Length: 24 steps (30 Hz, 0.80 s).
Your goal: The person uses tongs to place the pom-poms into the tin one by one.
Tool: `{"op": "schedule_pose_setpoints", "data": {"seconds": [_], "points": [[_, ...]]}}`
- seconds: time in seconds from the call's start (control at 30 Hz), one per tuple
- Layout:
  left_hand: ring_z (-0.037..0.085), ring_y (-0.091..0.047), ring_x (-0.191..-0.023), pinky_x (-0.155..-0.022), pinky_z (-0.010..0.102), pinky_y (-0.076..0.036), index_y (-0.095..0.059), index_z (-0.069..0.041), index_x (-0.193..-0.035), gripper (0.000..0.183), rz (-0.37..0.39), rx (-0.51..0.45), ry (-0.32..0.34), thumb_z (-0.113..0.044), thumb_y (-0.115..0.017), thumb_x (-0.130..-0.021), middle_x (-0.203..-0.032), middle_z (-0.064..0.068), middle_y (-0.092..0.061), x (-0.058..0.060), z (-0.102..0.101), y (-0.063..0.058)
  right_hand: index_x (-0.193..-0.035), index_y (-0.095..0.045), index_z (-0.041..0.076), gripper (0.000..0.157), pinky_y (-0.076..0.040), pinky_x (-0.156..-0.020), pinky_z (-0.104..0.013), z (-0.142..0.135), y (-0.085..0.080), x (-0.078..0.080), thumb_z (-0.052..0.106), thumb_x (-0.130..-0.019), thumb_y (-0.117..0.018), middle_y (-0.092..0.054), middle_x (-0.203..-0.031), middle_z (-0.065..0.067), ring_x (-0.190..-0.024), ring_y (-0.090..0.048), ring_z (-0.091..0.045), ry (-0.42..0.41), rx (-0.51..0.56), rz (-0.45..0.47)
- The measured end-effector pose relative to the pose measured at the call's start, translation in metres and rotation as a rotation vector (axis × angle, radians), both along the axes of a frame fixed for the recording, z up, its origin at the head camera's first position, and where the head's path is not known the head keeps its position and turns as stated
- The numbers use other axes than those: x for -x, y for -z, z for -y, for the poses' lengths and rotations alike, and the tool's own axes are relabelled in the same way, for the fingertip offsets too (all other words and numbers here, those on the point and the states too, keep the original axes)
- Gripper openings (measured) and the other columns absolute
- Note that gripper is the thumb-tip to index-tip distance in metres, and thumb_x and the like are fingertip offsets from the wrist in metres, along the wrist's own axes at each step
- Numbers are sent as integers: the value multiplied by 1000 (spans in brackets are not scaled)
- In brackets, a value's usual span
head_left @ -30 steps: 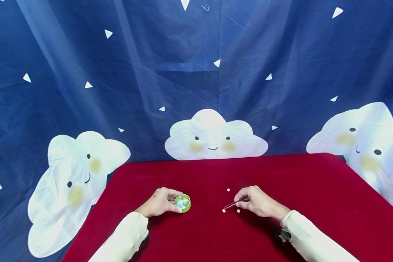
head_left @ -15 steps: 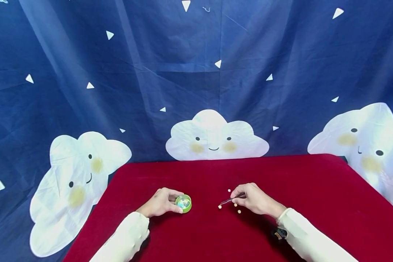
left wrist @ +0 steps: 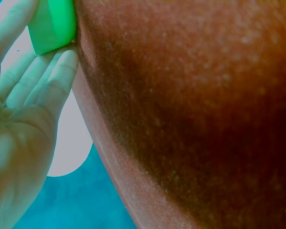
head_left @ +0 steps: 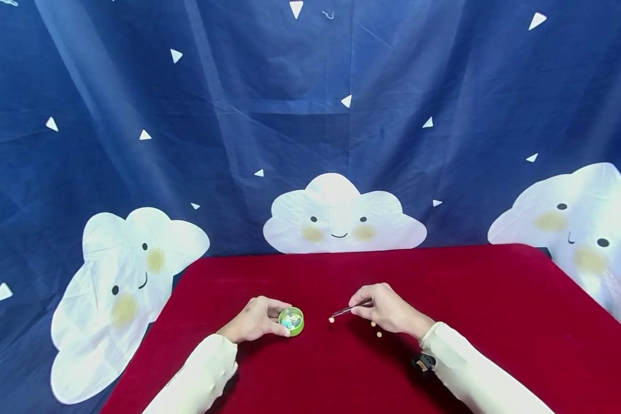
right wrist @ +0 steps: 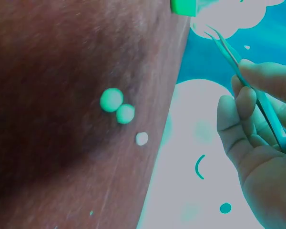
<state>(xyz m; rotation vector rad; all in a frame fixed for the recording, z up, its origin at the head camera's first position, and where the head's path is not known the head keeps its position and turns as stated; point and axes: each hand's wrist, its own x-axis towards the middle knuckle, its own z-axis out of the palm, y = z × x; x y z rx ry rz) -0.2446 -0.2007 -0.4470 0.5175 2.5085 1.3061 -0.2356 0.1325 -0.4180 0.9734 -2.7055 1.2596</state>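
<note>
My left hand point(head_left: 257, 320) grips a small round green tin point(head_left: 292, 322) by its side, thumb near and fingers behind. Pale and bluish shapes show inside it; I cannot tell what they are. In the left wrist view the fingers lie against the green wall of the tin point(left wrist: 55, 24). My right hand point(head_left: 388, 309) pinches dark, bent-tipped tweezers point(head_left: 345, 310). At their tips is a small pale yellow ball point(head_left: 332, 319), short of the tin; against the white backdrop of the right wrist view, I cannot make that ball out.
Two yellowish balls point(head_left: 373, 324) point(right wrist: 111, 99) lie on the red cloth point(head_left: 310, 374) below my right hand. The right wrist view also shows a smaller white ball point(right wrist: 141, 139) near them. A blue curtain with clouds point(head_left: 341, 213) hangs behind the table.
My right hand has moved left and away from me, carrying the tweezers and the ball toward the tin. The white ball is now hidden in the head view. My left hand stays put.
</note>
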Motion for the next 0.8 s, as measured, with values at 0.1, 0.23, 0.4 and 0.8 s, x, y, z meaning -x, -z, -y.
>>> {"op": "schedule_pose_setpoints", "data": {"seconds": [0.1,0.23,0.4,0.8], "points": [[23,-72,-95,-82,32,-59,-69,2,-122,55,-6,4,3,-9,-90,-72,-105,13,-73,0,1,1,-92,-75,7,11,-52,-59,-22,7,-1,2,0,-84,-78,-70,-84,4,-66,-56,-4,-2,4,-10],[23,-72,-95,-82,32,-59,-69,3,-122,56,-9,8,1,-9,-90,-72,-106,13,-73,0,2,1,-93,-76,8,11,-53,-62,-22,15,-2,3,1,-84,-78,-70,-85,5,-69,-58,-4,-15,8,-24],[21,-72,-96,-82,31,-58,-68,2,-124,57,-18,18,8,-11,-90,-72,-108,12,-73,1,2,3,-94,-77,8,12,-55,-69,-23,24,-3,5,2,-84,-78,-71,-86,5,-73,-59,-5,-17,1,-48],[22,-72,-97,-83,32,-58,-67,4,-125,57,-27,8,24,-11,-89,-74,-109,14,-73,0,2,2,-94,-76,9,9,-55,-72,-23,50,-3,10,4,-86,-77,-71,-87,5,-76,-62,-6,-27,-3,-22]]}}
